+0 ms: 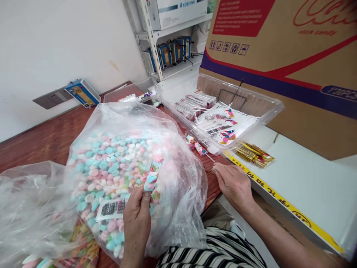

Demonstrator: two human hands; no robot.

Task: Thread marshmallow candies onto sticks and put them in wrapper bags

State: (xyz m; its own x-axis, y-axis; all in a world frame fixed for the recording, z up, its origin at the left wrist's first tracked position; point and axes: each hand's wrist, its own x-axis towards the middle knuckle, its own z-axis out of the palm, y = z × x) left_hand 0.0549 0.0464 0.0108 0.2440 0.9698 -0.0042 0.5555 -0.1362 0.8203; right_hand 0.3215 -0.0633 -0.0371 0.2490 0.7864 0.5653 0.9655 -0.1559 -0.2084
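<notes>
My left hand (137,216) is closed on a small printed candy packet (153,173), held upright over a big clear plastic bag (122,167) full of pastel pink, blue and white candies. A barcode label (111,208) lies in the bag beside that hand. My right hand (232,184) rests flat on the wooden table (50,137) near its edge, fingers stretched toward a thin stick (209,158) next to wrapped candies (196,145). Nothing shows in the right hand.
A clear tray (251,100) holds stacks of printed packets and labels. Gold twist ties (253,154) lie on a white surface with yellow tape. A large cardboard box (292,56) stands behind. Another plastic bag (30,208) sits at left; metal shelving (167,44) is behind.
</notes>
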